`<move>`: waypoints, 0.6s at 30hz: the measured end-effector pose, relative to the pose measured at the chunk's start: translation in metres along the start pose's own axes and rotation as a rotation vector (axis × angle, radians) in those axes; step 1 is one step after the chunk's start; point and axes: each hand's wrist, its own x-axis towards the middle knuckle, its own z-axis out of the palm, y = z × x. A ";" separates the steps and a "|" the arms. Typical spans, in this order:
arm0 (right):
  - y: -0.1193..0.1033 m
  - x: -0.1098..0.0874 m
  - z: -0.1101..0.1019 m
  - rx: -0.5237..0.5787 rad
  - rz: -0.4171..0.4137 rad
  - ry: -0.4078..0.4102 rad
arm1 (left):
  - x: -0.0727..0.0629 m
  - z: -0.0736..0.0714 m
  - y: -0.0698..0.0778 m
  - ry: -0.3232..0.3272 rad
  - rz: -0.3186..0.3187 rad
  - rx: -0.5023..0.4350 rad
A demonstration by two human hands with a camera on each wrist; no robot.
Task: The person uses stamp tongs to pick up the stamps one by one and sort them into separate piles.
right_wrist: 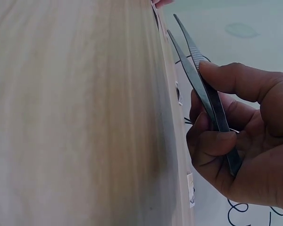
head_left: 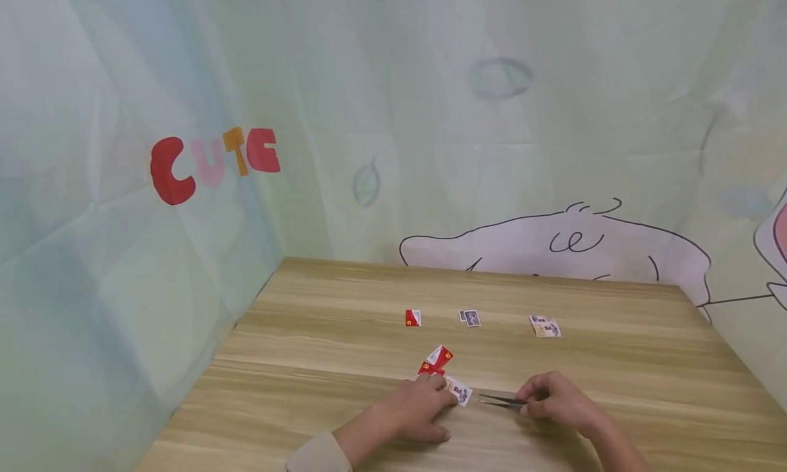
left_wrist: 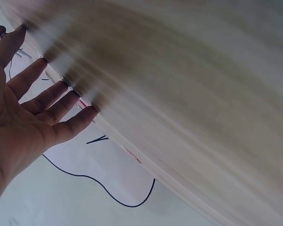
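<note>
Currently left hand [head_left: 419,409], fingers spread, touches pale printed card [head_left: 461,392], red cards [head_left: 440,357] just ahead of it; right hand [head_left: 558,401] pinches tweezers [right_wrist: 220,115], tips apart, pointing toward left hand.

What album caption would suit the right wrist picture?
A right hand holds slim dark metal tweezers, tips parted, at a pale wood-grained tabletop.
</note>
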 end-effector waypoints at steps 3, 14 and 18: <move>0.000 0.002 0.002 -0.020 0.004 0.006 | 0.000 -0.001 0.001 0.002 -0.002 0.001; -0.005 0.008 0.009 -0.073 -0.019 0.009 | 0.001 0.000 -0.001 -0.014 -0.005 -0.013; -0.007 0.011 0.012 -0.068 -0.006 0.015 | 0.002 0.000 -0.001 -0.016 0.001 -0.017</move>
